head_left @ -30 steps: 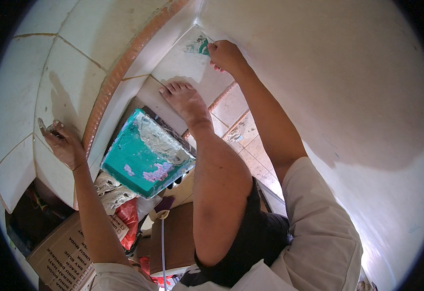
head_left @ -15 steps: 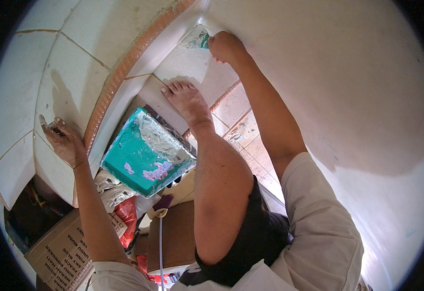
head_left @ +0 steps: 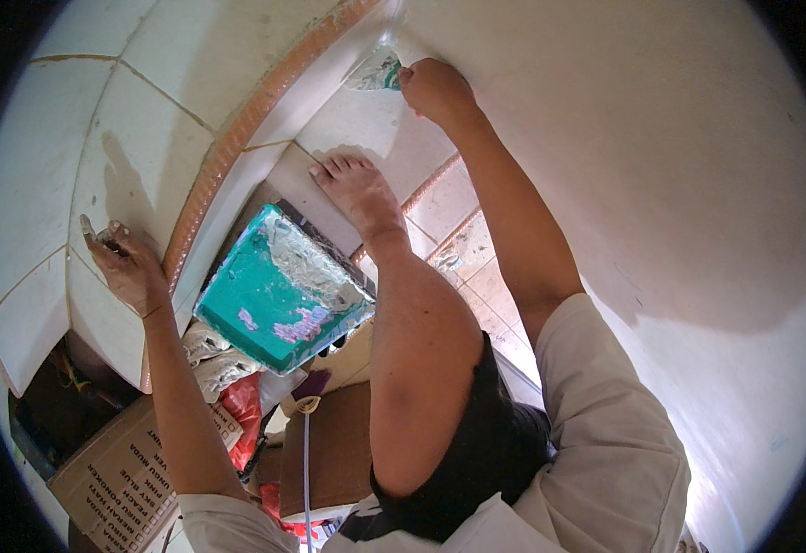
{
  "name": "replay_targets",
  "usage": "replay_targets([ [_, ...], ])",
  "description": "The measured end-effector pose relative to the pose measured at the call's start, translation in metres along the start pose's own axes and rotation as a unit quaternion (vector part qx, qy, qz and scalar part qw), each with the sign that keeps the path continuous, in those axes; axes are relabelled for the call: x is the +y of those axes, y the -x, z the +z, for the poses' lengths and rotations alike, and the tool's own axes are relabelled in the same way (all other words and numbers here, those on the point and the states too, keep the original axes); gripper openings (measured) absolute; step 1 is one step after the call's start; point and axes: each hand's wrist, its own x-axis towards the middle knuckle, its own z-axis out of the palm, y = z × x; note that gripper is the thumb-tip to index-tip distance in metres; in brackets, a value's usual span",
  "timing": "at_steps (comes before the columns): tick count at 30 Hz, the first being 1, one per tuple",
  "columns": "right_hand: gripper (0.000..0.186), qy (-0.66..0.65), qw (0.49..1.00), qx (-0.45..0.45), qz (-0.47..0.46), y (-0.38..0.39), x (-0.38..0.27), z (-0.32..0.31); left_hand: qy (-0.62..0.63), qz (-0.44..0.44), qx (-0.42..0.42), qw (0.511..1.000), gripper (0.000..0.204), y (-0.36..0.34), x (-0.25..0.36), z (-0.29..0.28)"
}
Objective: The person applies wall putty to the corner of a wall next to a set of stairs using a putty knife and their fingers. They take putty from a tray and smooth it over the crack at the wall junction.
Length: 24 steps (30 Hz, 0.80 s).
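In my right hand (head_left: 440, 90) is a putty knife (head_left: 375, 72) with a green handle part and a smeared, pale blade. My fingers are wrapped round its handle. The blade lies in the far corner, where the tiled step meets the smooth white wall (head_left: 624, 166). On the left, my left hand (head_left: 129, 267) hangs over or rests on the raised tiled ledge (head_left: 131, 120), fingers apart; I see no tool in it. Between the two arms sits a green tray (head_left: 246, 295), smeared with whitish paste and pale purple patches.
My bare foot (head_left: 359, 192) stands on the step beyond the tray. A brown cardboard box (head_left: 113, 475), crumpled pale cloth (head_left: 214, 359) and red plastic (head_left: 243, 415) lie at the lower left. A thin pale cord (head_left: 306, 461) hangs nearby. Brown trim (head_left: 228, 147) edges the ledge.
The putty knife has shifted and turned slightly in the corner along with my right hand. My left hand stays on the ledge, and the tray has not moved.
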Motion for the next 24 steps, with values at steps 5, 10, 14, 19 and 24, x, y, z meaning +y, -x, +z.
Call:
replay_targets([
  [5, 0.044, -0.034, 0.999, -0.010, 0.009, 0.017, -0.007, -0.021, 0.020, -0.002, 0.003, 1.000, 0.053, 0.002, 0.001, 0.000],
  [10, 0.042, -0.044, 0.999, -0.015, 0.007, 0.031, -0.015, -0.041, 0.039, 0.023, 0.026, 0.999, 0.050, 0.001, 0.001, 0.002],
  [14, 0.042, -0.062, 0.998, 0.000, 0.002, 0.046, -0.020, -0.056, 0.034, 0.007, 0.006, 0.999, 0.049, 0.000, -0.001, 0.000],
  [19, 0.043, -0.099, 0.994, 0.034, -0.003, 0.072, -0.028, -0.082, 0.055, -0.027, -0.010, 0.998, 0.049, 0.001, 0.013, -0.005],
  [24, 0.047, -0.145, 0.989, 0.015, -0.002, 0.126, -0.025, -0.096, 0.064, -0.036, -0.011, 0.997, 0.050, 0.001, 0.009, -0.007],
])
